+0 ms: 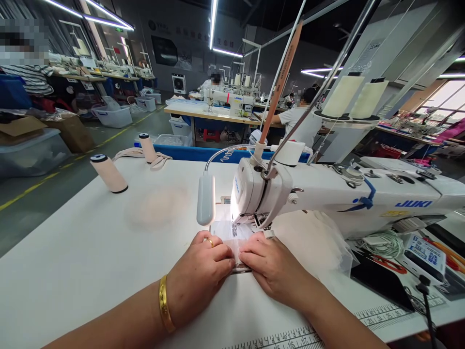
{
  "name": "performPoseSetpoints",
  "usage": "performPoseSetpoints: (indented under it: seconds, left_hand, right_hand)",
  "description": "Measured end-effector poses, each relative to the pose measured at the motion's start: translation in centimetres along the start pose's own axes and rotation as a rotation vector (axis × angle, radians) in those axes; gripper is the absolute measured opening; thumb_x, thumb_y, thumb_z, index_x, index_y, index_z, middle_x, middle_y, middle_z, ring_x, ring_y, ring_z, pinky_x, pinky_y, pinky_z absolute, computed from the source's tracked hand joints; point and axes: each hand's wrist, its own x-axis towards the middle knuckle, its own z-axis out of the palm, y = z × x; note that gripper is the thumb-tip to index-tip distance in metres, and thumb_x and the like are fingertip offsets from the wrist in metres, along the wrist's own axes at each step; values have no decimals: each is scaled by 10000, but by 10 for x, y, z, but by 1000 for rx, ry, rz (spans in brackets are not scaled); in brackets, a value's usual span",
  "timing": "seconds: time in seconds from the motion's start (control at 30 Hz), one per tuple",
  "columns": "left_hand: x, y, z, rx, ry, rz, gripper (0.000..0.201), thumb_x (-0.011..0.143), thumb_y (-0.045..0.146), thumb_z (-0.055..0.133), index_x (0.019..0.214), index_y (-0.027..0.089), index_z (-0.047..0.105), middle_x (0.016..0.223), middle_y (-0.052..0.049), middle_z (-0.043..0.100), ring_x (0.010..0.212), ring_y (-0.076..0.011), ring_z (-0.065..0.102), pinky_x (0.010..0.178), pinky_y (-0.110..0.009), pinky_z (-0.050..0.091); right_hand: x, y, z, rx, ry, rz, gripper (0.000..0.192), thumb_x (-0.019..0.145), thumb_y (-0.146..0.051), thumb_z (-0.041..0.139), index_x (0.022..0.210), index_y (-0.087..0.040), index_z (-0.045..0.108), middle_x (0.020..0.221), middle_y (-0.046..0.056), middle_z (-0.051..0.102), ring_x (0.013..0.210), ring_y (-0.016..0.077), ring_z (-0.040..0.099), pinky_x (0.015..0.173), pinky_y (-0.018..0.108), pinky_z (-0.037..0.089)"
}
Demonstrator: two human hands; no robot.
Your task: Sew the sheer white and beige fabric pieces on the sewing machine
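My left hand (201, 269), with a gold bracelet and ring, rests in front of the needle area of a white JUKI sewing machine (250, 189). Its fingers are curled and pressed onto a piece of sheer pale fabric (235, 245). Opposite it, my right hand (276, 271) grips the same fabric with bent fingers, close to the presser foot (234, 230). The fabric lies across the machine's plate between both hands and runs up to the foot. Fingertips partly hide its edges. A lit lamp (205, 199) hangs just left of the machine head.
Sheer beige fabric (308, 240) lies under the machine arm; another sheer piece (156, 207) is at left. Two peach thread cones (109, 174) stand farther left. A black phone-like slab (379, 281), a white box (425, 257) and a printed ruler (290, 338) are at right. Co-workers sit beyond.
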Motion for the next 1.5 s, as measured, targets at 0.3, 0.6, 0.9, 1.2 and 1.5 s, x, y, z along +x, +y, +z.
performPoseSetpoints:
  seconds: [0.3, 0.6, 0.9, 1.2, 1.5]
  left_hand:
    - [2, -6, 4, 86, 31, -12, 307, 955, 4, 459, 802, 188, 651, 920, 8, 752, 773, -159, 615, 846, -387, 340]
    - [12, -17, 4, 148, -42, -72, 279, 947, 37, 483, 867, 185, 706, 939, -29, 760, 822, -199, 648, 839, -417, 377]
    - [19, -30, 8, 233, -85, -110, 296, 1027, 143, 467, 954, 197, 749, 980, -59, 756, 880, -244, 665, 834, -441, 460]
    - [21, -25, -1, 285, -205, -338, 301, 1013, 322, 575, 1259, 160, 638, 1368, -150, 632, 1193, -341, 614, 955, -485, 512]
    - [23, -6, -21, 302, -214, -280, 282, 995, 228, 483, 782, 191, 664, 762, -50, 697, 731, -256, 669, 714, -410, 489]
  right_hand:
    - [3, 3, 7, -56, 48, 32, 300, 918, -7, 543, 1087, -232, 645, 886, 42, 664, 840, 218, 572, 704, 323, 394]
    - [7, 10, 16, -83, 66, 112, 365, 823, 50, 480, 1019, -211, 643, 1002, 60, 697, 895, 245, 570, 731, 344, 403]
    - [12, 12, 22, -166, 105, 202, 477, 791, 21, 481, 1169, -198, 672, 1214, 80, 717, 916, 252, 623, 762, 365, 470]
    - [11, 12, 23, -185, 137, 233, 502, 802, 5, 451, 1203, -196, 675, 1248, 101, 711, 987, 278, 641, 762, 376, 542]
    - [9, 5, 25, -44, 224, 115, 371, 888, 15, 418, 1061, -222, 645, 950, 62, 705, 871, 232, 640, 749, 352, 532]
